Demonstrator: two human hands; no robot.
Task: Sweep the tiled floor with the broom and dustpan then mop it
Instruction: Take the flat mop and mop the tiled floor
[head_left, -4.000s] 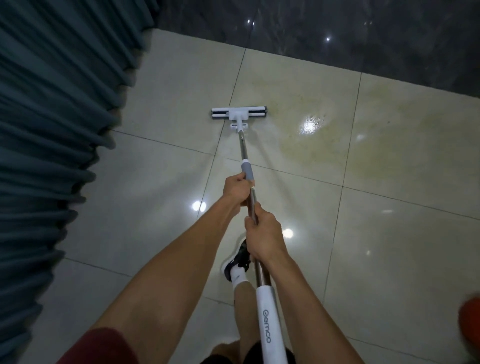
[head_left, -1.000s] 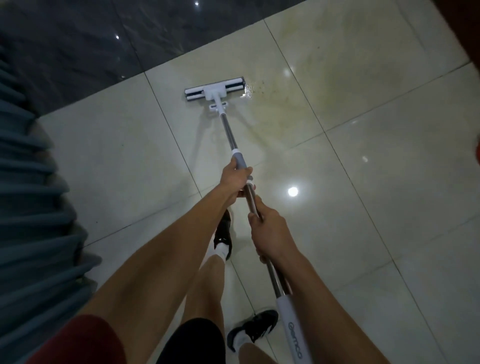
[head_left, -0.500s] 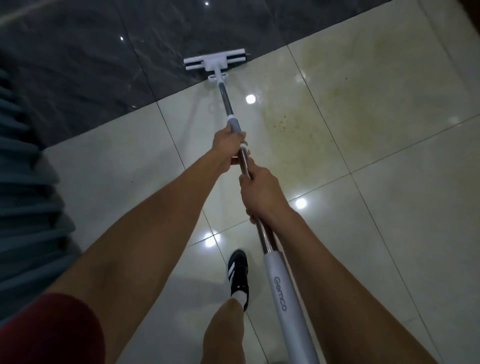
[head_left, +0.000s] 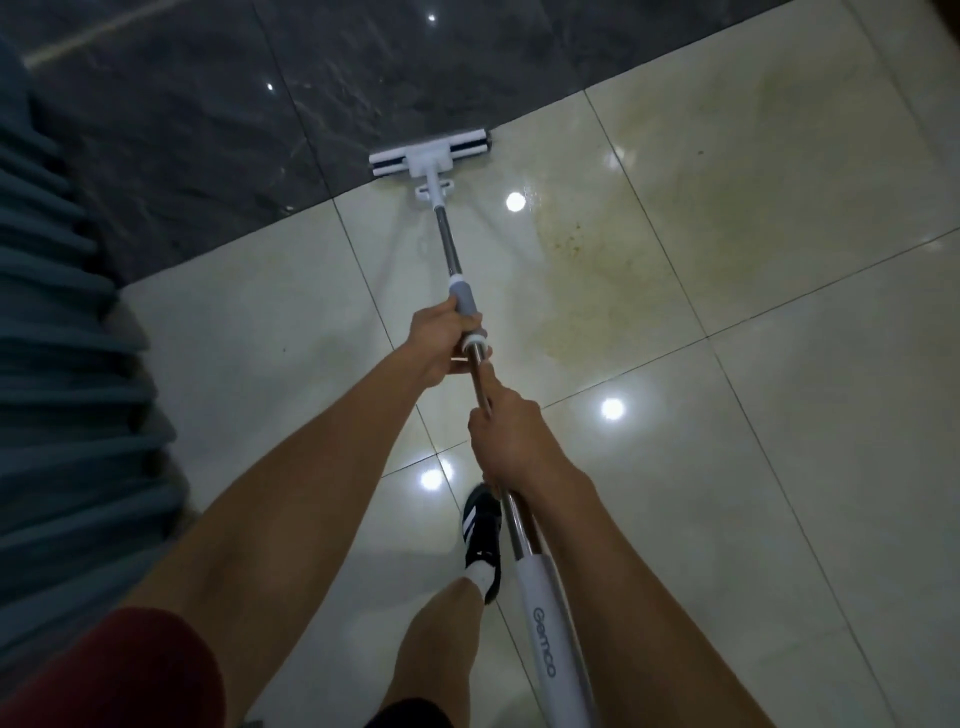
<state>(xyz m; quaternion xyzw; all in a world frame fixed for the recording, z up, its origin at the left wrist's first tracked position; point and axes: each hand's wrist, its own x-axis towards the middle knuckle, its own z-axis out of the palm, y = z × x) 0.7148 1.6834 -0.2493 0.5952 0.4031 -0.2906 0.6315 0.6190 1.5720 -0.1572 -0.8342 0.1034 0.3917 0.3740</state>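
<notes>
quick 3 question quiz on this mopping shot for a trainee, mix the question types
1. True or false: both hands grip the mop handle.
2. Which hand is nearer the mop head? A) left hand B) right hand
3. Fill in: the mop head sits at the border between the cream tiles and the ___ tiles.

Key: 1 true; 2 A; 3 dark

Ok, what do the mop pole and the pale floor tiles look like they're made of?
Mop pole: polished metal by the look, likely steel, with a mirror-like sheen; the upper sleeve looks like white plastic or foam, I can't tell which. Pale floor tiles: glazed ceramic or porcelain, glossy, since they reflect the ceiling lights sharply between thin grout lines.
</notes>
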